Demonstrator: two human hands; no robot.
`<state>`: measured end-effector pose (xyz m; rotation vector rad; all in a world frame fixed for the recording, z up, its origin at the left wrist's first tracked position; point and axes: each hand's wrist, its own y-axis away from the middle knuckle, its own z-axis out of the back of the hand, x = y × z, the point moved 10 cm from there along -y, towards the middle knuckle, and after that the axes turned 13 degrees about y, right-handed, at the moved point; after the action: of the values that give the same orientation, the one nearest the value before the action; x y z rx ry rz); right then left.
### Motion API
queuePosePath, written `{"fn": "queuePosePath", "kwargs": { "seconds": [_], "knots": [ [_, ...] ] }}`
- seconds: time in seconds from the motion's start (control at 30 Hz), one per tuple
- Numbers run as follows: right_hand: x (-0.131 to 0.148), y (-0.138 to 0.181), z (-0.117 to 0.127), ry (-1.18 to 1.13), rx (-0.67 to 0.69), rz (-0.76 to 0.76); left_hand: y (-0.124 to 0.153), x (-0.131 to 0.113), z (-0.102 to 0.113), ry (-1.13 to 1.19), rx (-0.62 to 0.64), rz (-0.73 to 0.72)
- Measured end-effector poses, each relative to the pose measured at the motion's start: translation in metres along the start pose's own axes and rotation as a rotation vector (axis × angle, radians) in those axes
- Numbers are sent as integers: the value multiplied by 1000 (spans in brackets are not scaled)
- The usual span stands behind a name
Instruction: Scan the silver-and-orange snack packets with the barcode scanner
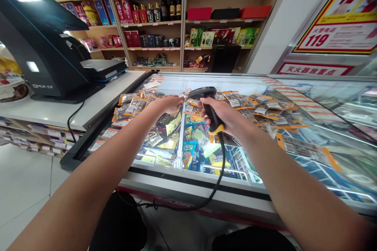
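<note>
My right hand (pixel 219 111) is wrapped around the handle of a black and yellow barcode scanner (pixel 214 119), whose head points left and whose cable hangs down. My left hand (pixel 171 104) is closed, its fingertips at a small clear packet with orange trim (pixel 185 94), just left of the scanner head. Part of that packet is hidden by the fingers and scanner. More clear, orange-edged packets with white labels lie on the glass freezer lid, in a pile on the left (pixel 134 106) and a spread on the right (pixel 271 108).
Under the glass, the chest freezer (pixel 206 182) holds coloured ice-cream packs (pixel 173 129) in wire baskets. A counter (pixel 70 106) on the left carries a dark checkout scale (pixel 50 59). Shelves (pixel 153 25) with boxes and bottles stand behind. The scanner cable (pixel 219 180) loops over the freezer's front edge.
</note>
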<state>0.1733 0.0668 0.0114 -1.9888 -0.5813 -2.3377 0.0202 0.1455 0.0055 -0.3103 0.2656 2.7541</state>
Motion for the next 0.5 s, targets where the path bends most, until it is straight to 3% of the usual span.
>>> {"fn": "queuePosePath", "kwargs": {
  "seconds": [0.17, 0.27, 0.37, 0.5],
  "knots": [
    [2, 3, -3, -51, -9, -2, 34, -3, 1, -201, -29, 26],
    [-2, 4, -7, -17, 34, -34, 47, -6, 5, -255, -108, -36],
    [-10, 1, -16, 54, 117, -55, 51, -3, 14, -194, -250, -124],
    [-16, -6, -20, 77, 151, -21, 42, 12, 6, -41, -235, -142]
  ]
}}
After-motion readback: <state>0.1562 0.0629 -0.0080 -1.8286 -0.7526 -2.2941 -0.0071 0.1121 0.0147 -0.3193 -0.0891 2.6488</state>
